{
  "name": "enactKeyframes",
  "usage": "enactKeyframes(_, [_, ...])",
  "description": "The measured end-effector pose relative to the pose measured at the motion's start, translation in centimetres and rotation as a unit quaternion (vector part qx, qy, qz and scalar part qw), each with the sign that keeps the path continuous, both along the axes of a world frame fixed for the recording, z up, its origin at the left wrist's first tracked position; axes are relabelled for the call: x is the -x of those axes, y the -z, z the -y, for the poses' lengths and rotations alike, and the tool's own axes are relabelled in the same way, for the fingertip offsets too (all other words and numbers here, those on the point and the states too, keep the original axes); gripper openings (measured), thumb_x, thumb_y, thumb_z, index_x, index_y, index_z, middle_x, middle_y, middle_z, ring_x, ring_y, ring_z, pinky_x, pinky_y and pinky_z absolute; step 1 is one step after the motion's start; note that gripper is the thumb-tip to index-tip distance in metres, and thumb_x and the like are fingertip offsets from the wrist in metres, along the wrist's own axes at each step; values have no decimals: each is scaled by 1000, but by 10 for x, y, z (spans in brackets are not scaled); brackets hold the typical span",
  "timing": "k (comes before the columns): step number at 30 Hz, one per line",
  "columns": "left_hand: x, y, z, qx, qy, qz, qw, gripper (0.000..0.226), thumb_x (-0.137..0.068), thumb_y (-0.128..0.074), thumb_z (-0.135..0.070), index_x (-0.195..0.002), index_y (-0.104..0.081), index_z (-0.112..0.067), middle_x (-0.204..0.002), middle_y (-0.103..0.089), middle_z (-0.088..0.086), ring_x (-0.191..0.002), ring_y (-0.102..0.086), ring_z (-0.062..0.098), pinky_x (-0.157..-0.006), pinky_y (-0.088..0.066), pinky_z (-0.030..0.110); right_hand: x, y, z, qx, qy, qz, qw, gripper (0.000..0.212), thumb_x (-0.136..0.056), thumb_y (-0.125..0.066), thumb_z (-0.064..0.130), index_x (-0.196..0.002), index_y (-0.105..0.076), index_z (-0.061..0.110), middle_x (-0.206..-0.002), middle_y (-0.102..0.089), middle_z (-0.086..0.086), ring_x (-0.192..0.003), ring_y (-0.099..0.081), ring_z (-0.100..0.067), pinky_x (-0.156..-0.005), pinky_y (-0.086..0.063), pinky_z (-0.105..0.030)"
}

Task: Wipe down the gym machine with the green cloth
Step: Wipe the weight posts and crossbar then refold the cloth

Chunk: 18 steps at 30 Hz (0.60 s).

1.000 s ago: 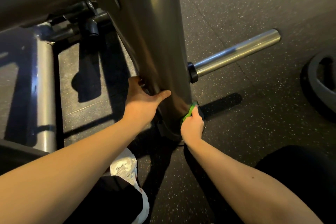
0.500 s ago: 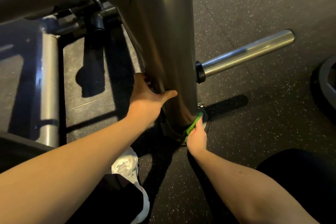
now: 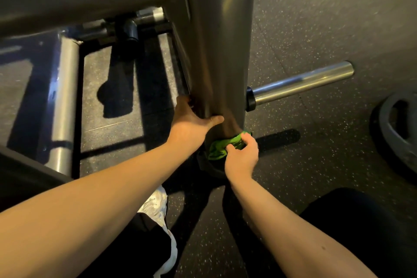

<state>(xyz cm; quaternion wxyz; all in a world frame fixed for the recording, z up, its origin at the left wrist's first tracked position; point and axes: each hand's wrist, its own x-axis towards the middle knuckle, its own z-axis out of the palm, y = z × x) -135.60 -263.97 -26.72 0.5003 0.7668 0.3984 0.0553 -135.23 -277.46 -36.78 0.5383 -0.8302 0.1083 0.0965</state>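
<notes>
At bottom edge: white sneaker [image 3: 155, 205] on rubber floor [image 3: 316, 18] | right hand [image 3: 242, 158], fingers gripping green cloth [image 3: 222, 145] against base of gym machine upright [image 3: 216, 52] | left hand [image 3: 191, 122] clasps upright just above, thumb across front | beyond: chrome weight peg [image 3: 302, 84], weight plate [image 3: 397, 128].

Floor: dark rubber matting [image 3: 316, 29] flecked with pale specks lies all around me.
Seams: a thin joint line [image 3: 282, 72] runs slantwise across the mat on my right.
Weight plate: a dark round plate [image 3: 397, 133] lies flat on the floor at my far right, cut off by the frame's edge.
Light: warm and strong, throwing hard-edged shadows [image 3: 117, 97] onto the floor.
</notes>
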Motion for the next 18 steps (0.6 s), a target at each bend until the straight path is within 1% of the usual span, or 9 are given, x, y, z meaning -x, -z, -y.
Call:
enactKeyframes(2, [1, 1, 1, -6, 3, -1, 1000, 88, -58, -97, -42, -124, -40, -33, -130, -60, -3, -121, -60, 21, -106, -50, 46, 3, 4, 1, -1, 8, 11, 1000, 29, -83, -74, -4, -105, -62, 11, -119, -52, -3, -102, -54, -12, -89, -44, -12])
enactKeyframes(3, [1, 1, 1, -8, 5, -4, 1000, 90, -58, -97, -43, -127, -40, -32, -132, -59, -3, -123, -59, 22, -107, -49, 47, 5, 9, 0, 12, 2, 1, 1000, 25, -83, -72, -6, -99, -61, 11, -116, -49, -3, -96, -53, -11, -82, -42, -8])
enactKeyframes(5, [3, 2, 0, -10, 7, -7, 1000, 88, -59, -96, -43, -126, -40, -34, -132, -59, -5, -123, -59, 21, -107, -49, 48, 11, 25, -5, 46, -15, -41, 998, 25, -82, -65, -10, -86, -58, 13, -110, -48, -7, -87, -52, -15, -75, -41, -12])
enactKeyframes(7, [5, -2, 0, -13, 12, -14, 1000, 80, -64, -96, -38, -119, -37, -37, -132, -59, -6, -123, -59, 20, -107, -49, 47, 17, 40, -7, 60, -24, -96, 993, 29, -81, -61, -13, -80, -52, 15, -108, -46, -9, -85, -47, -18, -78, -39, -20])
enactKeyframes(9, [3, -6, 0, -17, 21, -23, 999, 78, -67, -95, -32, -116, -35, -35, -133, -59, -4, -123, -58, 20, -108, -48, 45, 17, 53, -7, 70, -34, -134, 988, 31, -81, -62, -12, -78, -48, 17, -108, -46, -9, -86, -45, -20, -77, -35, -19])
enactKeyframes(13, [1, -14, -1, -21, 27, -43, 998, 76, -67, -95, -31, -115, -35, -33, -134, -59, -2, -124, -58, 23, -108, -48, 47, 14, 58, -5, 69, -22, -158, 985, 25, -80, -71, -2, -80, -55, 17, -103, -56, -9, -89, -58, -25, -81, -49, -32])
enactKeyframes(15, [3, -16, -4, -20, 32, -49, 998, 75, -68, -95, -31, -117, -38, -30, -132, -60, -1, -122, -60, 23, -108, -49, 47, 11, 42, -4, 65, -22, -130, 989, 27, -80, -77, 1, -79, -57, 19, -99, -61, -8, -85, -58, -20, -74, -45, -27])
enactKeyframes(17, [5, -18, -11, -9, 41, -58, 997, 77, -67, -95, -35, -123, -44, -23, -129, -63, 0, -118, -62, 24, -105, -51, 46, 4, 17, -1, 44, -38, -88, 994, 30, -78, -81, 3, -79, -57, 20, -96, -61, -6, -80, -57, -14, -65, -38, -14])
enactKeyframes(18, [4, -20, -14, -1, 49, -67, 997, 82, -64, -96, -39, -126, -46, -20, -127, -64, 1, -117, -63, 24, -104, -52, 46, -1, 1, 2, 26, -44, -68, 996, 29, -78, -82, 3, -80, -57, 18, -95, -60, -4, -79, -55, -9, -62, -38, -10])
